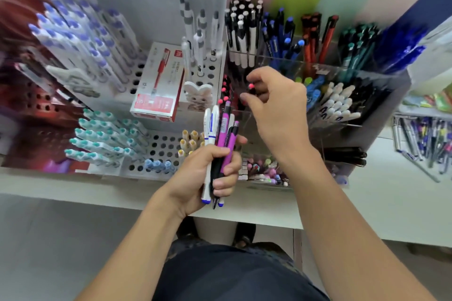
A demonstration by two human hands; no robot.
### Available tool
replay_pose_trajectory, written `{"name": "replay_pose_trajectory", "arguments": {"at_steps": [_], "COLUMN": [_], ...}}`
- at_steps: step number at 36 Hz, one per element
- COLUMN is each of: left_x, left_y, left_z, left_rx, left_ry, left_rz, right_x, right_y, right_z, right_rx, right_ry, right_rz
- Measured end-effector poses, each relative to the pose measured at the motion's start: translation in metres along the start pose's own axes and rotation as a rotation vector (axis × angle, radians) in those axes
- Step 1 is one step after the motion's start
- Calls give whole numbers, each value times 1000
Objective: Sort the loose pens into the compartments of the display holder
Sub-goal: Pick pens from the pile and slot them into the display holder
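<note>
The left hand (pixel 208 173) grips a bundle of pens (pixel 221 139), white and purple, upright above the white surface (pixel 73 186). The right hand (pixel 276 110) hovers over the clear display holder (pixel 354 115), its fingers (pixel 254 78) curled beside a pink-tipped pen (pixel 251 86) standing in a compartment. A red pen box (pixel 159 83) lies to the left.

A red and white pen box (pixel 158 82) lies on my white perforated rack (pixel 161 146), beside a white bunny figure (pixel 198 93), all on the bench (pixel 391 193).
</note>
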State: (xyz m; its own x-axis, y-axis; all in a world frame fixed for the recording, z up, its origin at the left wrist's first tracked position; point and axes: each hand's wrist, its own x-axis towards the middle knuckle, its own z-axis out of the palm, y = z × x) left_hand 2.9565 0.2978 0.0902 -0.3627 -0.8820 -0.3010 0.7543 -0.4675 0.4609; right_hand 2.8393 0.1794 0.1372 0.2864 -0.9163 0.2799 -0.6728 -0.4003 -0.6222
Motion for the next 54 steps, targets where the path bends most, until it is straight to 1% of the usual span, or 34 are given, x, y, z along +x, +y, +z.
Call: {"name": "replay_pose_trajectory", "arguments": {"at_steps": [3, 6, 10, 13, 15, 18, 20, 22, 26, 28, 32, 35, 39, 41, 44, 49, 51, 54], "left_x": [-2, -3, -3, 0, 4, 9, 11, 12, 12, 14, 17, 20, 24, 26, 29, 36, 36, 35], "left_y": [0, 0, -1, -6, -10, -13, -13, -13, -10, -11, -14, -16, -16, -15, -8, 7, 9, 7], "left_z": [-1, -2, 3, 10, 14, 18, 20, 21, 22, 24, 27, 29, 31, 33, 37, 36, 35, 36], "left_rx": [3, 42, 136, 254, 295, 293, 290, 304, 345, 331, 323, 376, 403, 422, 414, 511, 528, 504], "left_ry": [-6, 22, 67, 102, 111, 144, 182, 196, 179, 174, 249, 289, 324, 338, 398, 483, 501, 510], "left_rz": [12, 40, 49, 47, 45, 58, 72, 83, 68, 69, 118, 153, 199, 225, 262, 333, 352, 378], "right_x": [2, -4, -23, -35, -40, -43, -44, -46, -46, -46, -48, -52, -55, -55, -51, -27, -19, -11], "right_y": [0, -2, -4, 1, 5, 11, 15, 20, 22, 22, 21, 19, 22, 22, 19, 7, 5, 9], "right_z": [8, 6, -15, -20, -18, -21, -26, -30, -39, -42, -42, -40, -41, -43, -50, -75, -75, -59], "right_rx": [-23, 52, 165, 242, 346, 547, 595, 627, 681, 658, 596, 588, 658, 685, 691, 519, 409, 182], "right_ry": [-38, -69, -43, -160, -218, -213, -218, -199, -84, -63, -39, -92, -200, -194, -69, 262, 299, 259], "right_rz": [-2, 27, 61, 211, 308, 431, 455, 431, 381, 352, 284, 288, 308, 299, 218, -73, -173, -254]}}
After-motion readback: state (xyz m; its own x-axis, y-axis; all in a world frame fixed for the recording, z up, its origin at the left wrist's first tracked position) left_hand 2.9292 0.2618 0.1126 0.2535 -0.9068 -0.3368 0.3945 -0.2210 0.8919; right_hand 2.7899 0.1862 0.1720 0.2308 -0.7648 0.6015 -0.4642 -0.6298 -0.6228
